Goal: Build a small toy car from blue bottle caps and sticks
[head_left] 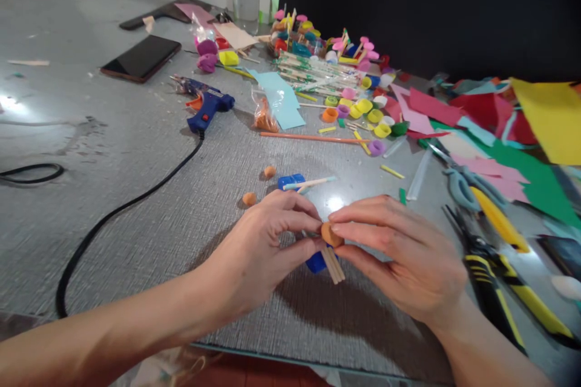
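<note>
My right hand (394,251) pinches a small orange-brown clay ball (333,234) between thumb and fingers. Pressed close on its other side, the fingertips of my left hand (272,233) are closed on a small model of wooden sticks (333,266) and blue pieces (316,262). My fingers hide much of where the ball and the model meet. Beyond my left hand shows another blue piece (291,181), with a pale-blue-tipped stick (313,183) across it. Two more orange-brown balls (249,199) lie on the table to the left.
A blue glue gun (206,109) trails its black cord across the left. Behind are a phone (141,58), coloured caps (363,107) and bundled sticks (313,72). On the right lie scissors (472,184), yellow-black pliers (481,260) and coloured paper (551,121).
</note>
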`<action>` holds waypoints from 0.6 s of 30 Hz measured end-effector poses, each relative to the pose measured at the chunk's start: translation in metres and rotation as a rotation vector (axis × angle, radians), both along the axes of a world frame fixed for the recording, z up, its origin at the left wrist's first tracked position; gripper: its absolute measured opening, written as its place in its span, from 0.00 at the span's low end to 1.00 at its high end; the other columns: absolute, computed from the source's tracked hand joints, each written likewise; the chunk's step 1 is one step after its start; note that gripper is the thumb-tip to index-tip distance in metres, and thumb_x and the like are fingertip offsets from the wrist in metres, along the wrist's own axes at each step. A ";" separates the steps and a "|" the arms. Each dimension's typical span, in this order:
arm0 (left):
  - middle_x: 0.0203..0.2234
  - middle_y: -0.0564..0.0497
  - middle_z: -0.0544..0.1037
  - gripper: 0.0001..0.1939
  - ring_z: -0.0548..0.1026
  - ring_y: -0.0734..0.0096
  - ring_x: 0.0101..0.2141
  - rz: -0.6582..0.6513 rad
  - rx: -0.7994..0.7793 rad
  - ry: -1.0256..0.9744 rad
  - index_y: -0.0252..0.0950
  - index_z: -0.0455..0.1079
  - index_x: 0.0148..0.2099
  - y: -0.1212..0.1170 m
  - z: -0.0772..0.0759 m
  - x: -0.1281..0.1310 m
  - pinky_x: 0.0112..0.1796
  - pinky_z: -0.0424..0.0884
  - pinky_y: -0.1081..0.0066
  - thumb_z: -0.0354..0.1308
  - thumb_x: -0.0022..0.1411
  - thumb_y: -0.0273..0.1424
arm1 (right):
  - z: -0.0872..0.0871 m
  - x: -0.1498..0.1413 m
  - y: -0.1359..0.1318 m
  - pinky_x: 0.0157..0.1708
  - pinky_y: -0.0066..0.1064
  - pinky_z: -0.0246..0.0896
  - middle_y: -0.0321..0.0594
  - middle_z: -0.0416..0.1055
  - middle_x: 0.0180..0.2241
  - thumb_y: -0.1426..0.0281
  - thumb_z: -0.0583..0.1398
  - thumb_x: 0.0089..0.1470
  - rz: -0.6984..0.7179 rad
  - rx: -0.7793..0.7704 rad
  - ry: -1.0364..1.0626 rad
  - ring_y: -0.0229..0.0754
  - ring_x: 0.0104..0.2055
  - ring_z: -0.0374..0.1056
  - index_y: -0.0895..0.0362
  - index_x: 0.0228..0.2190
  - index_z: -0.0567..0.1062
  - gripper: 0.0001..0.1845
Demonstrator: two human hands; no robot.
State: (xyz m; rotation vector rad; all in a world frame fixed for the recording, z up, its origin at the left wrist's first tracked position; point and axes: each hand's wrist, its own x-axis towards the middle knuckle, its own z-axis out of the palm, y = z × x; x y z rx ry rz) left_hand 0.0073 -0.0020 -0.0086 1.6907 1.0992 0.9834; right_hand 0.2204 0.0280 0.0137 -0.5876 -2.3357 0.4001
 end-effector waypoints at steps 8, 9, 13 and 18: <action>0.41 0.53 0.80 0.09 0.77 0.65 0.44 0.012 -0.009 0.008 0.46 0.81 0.37 0.000 -0.001 0.001 0.52 0.72 0.61 0.60 0.62 0.26 | 0.003 0.000 -0.001 0.41 0.41 0.73 0.45 0.78 0.45 0.75 0.62 0.60 0.024 0.074 -0.037 0.47 0.45 0.75 0.55 0.47 0.77 0.13; 0.41 0.53 0.80 0.09 0.77 0.65 0.44 0.013 -0.006 0.006 0.45 0.81 0.37 0.000 -0.001 0.001 0.52 0.72 0.62 0.61 0.62 0.26 | 0.002 0.000 -0.002 0.41 0.41 0.73 0.46 0.78 0.46 0.76 0.62 0.60 0.018 0.087 -0.034 0.47 0.45 0.74 0.56 0.47 0.77 0.13; 0.41 0.54 0.80 0.09 0.77 0.67 0.44 0.020 0.015 -0.004 0.45 0.81 0.36 -0.001 -0.002 0.001 0.51 0.72 0.64 0.61 0.62 0.26 | -0.002 0.000 -0.004 0.43 0.41 0.73 0.47 0.77 0.48 0.79 0.63 0.58 -0.011 0.087 -0.012 0.46 0.46 0.74 0.58 0.45 0.78 0.13; 0.41 0.54 0.80 0.09 0.77 0.67 0.44 0.010 0.032 -0.011 0.45 0.81 0.38 -0.001 -0.003 0.001 0.50 0.72 0.65 0.61 0.64 0.27 | -0.004 -0.002 -0.002 0.44 0.41 0.74 0.45 0.78 0.46 0.82 0.63 0.57 0.026 0.042 0.058 0.46 0.47 0.74 0.58 0.50 0.75 0.20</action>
